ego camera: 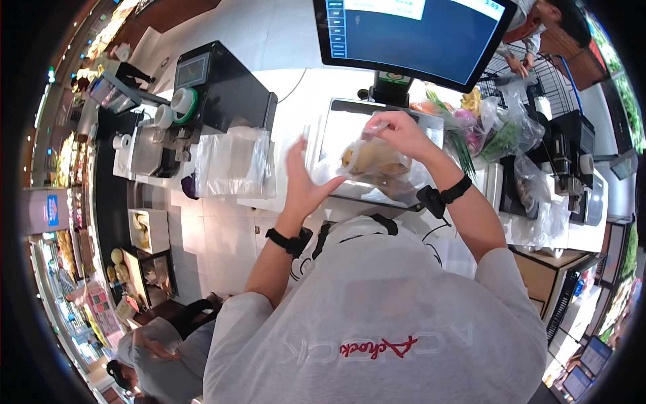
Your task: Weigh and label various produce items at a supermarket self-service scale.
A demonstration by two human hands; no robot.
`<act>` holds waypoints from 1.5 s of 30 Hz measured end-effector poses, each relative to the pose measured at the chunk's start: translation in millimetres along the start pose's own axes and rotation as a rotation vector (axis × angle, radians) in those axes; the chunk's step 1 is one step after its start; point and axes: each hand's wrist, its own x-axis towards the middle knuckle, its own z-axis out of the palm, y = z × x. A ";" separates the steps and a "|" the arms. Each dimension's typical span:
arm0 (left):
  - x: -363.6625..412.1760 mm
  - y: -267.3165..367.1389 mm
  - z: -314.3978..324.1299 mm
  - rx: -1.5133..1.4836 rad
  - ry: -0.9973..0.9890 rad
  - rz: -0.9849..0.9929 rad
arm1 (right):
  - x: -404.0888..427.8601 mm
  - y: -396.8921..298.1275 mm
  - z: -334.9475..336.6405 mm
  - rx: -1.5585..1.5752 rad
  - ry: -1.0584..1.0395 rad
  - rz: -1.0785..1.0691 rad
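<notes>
A clear plastic bag (pixel 378 160) with yellowish-brown produce inside, possibly potatoes, rests on the metal plate of a weighing scale (pixel 330 132). Its gathered top is pinched between the fingers of my right hand (pixel 401 135), above the produce. To the left of the bag, my left hand (pixel 309 183) is held with thumb and fingers spread, holding nothing. The fingertips are slightly blurred. Behind the scale stands a large touchscreen monitor (pixel 414 43) that bears writing.
On the left lie a stack of clear plastic bags (pixel 232 164) and a black machine (pixel 227 83) with tape rolls (pixel 182 103). Bagged vegetables (pixel 497 134) sit right of the scale. A person's hands (pixel 520 65) are beside a shopping cart (pixel 555 83). Another person (pixel 161 353) is lower left.
</notes>
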 end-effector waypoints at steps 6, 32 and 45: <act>33.6 -1.4 11.9 -0.448 -0.295 -0.510 | 0.3 -7.2 9.9 0.097 0.109 0.010; -10.0 -3.0 -33.8 -0.488 -0.261 -0.383 | 19.3 -65.2 113.2 -0.122 -0.151 -0.254; 47.3 -110.8 -208.3 0.506 -0.488 0.099 | 144.6 4.1 279.5 -0.110 0.004 -0.189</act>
